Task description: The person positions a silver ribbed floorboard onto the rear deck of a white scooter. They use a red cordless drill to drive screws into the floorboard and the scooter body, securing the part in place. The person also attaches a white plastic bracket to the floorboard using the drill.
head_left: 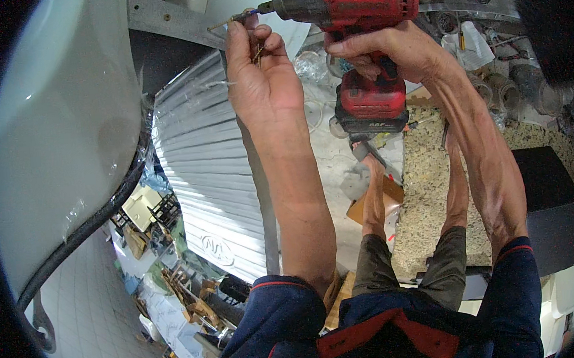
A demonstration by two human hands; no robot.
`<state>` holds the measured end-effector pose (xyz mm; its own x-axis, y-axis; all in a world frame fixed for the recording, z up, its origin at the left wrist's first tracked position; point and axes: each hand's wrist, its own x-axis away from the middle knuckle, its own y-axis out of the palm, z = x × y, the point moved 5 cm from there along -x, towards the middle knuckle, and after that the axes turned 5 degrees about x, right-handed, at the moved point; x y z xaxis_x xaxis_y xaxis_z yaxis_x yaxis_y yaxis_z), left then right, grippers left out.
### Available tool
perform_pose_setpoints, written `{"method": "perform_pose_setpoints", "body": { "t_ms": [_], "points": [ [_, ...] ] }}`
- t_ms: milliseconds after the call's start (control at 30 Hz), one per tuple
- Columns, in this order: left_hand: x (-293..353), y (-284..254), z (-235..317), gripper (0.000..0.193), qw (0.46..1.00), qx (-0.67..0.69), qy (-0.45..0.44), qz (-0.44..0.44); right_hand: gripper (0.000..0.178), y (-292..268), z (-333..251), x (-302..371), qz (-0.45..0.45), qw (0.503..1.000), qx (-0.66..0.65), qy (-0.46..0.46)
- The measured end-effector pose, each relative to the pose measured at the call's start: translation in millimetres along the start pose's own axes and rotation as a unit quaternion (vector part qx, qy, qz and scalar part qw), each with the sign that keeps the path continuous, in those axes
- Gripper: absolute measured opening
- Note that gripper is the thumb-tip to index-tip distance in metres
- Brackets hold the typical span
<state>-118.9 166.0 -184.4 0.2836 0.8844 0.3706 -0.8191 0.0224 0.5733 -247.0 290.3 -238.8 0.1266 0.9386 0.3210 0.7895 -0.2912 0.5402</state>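
Note:
My right hand (401, 54) is wrapped round the handle of a red and black cordless drill driver (368, 4), which lies level and points left. Its bit, with a blue band, reaches a long thin screw (221, 25) held at the fingertips of my left hand (267, 80). That screw's far end lies against a grey metal strip (176, 19). More thin brass-coloured screws (258, 53) stick out between the curled fingers of my left hand. How deep the screw tip sits cannot be made out.
Below the strip hangs a white ribbed panel (213, 164). A large glossy white shell (64, 128) with a black edging fills the left. Jars (504, 90) and a yellow-handled screwdriver (461, 39) lie at upper right. A black box (547, 194) stands right; clutter lies lower left.

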Motion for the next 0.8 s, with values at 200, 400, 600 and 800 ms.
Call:
{"method": "perform_pose_setpoints", "body": {
  "t_ms": [200, 400, 600, 800],
  "points": [
    [-1.3, -1.0, -0.2, 0.018, 1.000, 0.007, -0.009, -0.006, 0.015, -0.8, -13.3, 2.1, -0.004, 1.000, 0.015, 0.006],
    [-8.0, -2.5, 5.3, 0.019, 0.999, 0.045, -0.007, -0.011, 0.015, 4.1, -24.3, -4.8, 0.000, 0.998, 0.067, 0.002],
    [-10.3, -1.1, 6.1, 0.022, 0.995, 0.093, -0.026, 0.000, 0.018, 6.5, -29.0, -12.1, -0.023, 0.998, 0.058, 0.023],
    [-12.6, -0.7, 7.0, 0.022, 0.992, 0.119, -0.027, -0.019, 0.017, 7.3, -35.9, -12.4, -0.021, 0.996, 0.088, 0.011]
  ]
}}
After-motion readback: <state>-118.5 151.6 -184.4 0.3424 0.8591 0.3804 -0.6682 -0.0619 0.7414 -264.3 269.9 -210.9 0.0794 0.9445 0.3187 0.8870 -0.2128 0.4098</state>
